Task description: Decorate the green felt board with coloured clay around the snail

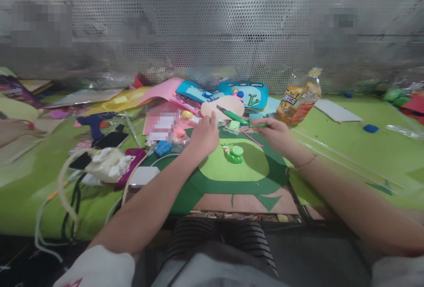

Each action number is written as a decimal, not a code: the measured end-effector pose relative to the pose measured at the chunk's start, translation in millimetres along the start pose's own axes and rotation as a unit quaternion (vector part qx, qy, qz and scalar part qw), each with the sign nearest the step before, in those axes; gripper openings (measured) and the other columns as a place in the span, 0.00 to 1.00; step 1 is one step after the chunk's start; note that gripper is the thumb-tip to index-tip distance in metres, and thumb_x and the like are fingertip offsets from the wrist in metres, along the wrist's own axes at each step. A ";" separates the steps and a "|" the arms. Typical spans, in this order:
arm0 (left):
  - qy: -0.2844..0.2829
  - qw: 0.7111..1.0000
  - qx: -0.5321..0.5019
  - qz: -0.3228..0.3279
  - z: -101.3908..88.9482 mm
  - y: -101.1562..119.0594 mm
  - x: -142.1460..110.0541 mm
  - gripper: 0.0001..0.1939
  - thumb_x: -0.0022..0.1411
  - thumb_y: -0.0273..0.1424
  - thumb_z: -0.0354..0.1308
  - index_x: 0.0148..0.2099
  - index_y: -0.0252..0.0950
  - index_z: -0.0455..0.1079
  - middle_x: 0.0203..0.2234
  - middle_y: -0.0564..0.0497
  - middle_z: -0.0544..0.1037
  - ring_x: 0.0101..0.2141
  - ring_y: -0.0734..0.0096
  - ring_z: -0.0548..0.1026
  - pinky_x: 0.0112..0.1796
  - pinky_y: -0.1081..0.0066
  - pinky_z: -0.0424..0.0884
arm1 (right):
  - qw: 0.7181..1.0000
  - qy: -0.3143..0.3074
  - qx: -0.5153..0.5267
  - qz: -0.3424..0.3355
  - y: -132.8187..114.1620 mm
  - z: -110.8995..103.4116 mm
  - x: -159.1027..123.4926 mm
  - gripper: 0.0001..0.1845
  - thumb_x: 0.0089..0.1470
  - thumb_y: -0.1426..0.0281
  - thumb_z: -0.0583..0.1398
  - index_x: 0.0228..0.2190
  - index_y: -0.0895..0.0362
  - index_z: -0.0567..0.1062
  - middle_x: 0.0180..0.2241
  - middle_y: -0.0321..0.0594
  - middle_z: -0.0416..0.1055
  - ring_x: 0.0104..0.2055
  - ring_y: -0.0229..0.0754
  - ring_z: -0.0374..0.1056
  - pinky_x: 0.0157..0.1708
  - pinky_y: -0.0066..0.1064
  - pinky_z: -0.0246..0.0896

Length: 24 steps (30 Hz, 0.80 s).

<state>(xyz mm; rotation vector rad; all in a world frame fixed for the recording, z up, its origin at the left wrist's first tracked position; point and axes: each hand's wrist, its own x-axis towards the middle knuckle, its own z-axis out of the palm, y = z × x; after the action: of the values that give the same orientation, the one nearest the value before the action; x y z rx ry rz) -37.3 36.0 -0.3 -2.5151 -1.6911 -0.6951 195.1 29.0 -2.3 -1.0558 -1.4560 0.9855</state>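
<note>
My right hand (274, 133) is closed around the handles of the green-handled scissors (236, 118). Their dark blades point left, over a pale pinkish oval sheet (228, 103). At the lower left edge of that sheet, my left hand (206, 134) has its fingers drawn together; whether anything is between them is hidden. Below and between the hands, a small green clay snail (234, 153) sits on a light green rounded sheet (212, 170), which lies on a dark green sheet (278, 176). A pale green lump in clear wrapping (234, 126) lies just under the scissors.
A tilted drink bottle (300, 99) stands beyond my right hand. Blue pouches with cartoon pictures (243, 92) lie at the back. To the left are a blue glue gun (96, 123), phones, cables and a tissue pack (109, 163). Another person's hand (20, 132) is at far left.
</note>
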 end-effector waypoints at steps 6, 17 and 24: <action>-0.107 0.992 0.051 -0.036 -24.8 -15.0 1.1 0.30 0.54 0.21 0.53 0.59 0.18 0.53 0.59 0.20 0.53 0.60 0.35 0.53 0.51 0.45 0.60 | 0.997 -0.049 -0.063 0.022 -5.5 9.5 -5.6 0.17 0.46 0.63 0.62 0.37 0.59 0.78 0.36 0.44 0.77 0.38 0.44 0.72 0.40 0.37 0.68; -0.143 0.988 -0.012 0.048 -51.0 3.2 -113.3 0.16 0.64 0.24 0.44 0.45 0.36 0.72 0.45 0.46 0.76 0.47 0.67 0.73 0.48 0.70 0.67 | 0.906 -0.112 -0.386 -0.131 -65.6 10.9 -55.4 0.11 0.51 0.63 0.60 0.32 0.57 0.78 0.26 0.38 0.76 0.25 0.39 0.68 0.26 0.30 0.63; -0.060 0.993 -0.036 0.092 -22.4 5.3 -146.2 0.15 0.64 0.29 0.50 0.51 0.32 0.69 0.51 0.43 0.73 0.54 0.62 0.68 0.58 0.56 0.57 | 0.897 -0.047 -0.404 -0.172 -49.3 54.0 -136.5 0.19 0.57 0.80 0.47 0.42 0.57 0.73 0.47 0.48 0.72 0.50 0.47 0.68 0.48 0.42 0.66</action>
<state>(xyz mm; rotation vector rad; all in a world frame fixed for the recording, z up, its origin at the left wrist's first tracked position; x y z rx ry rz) -85.4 -99.7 -34.4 -2.7699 -1.4651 -0.6121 146.5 -117.9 1.5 -1.2566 -2.1201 0.1431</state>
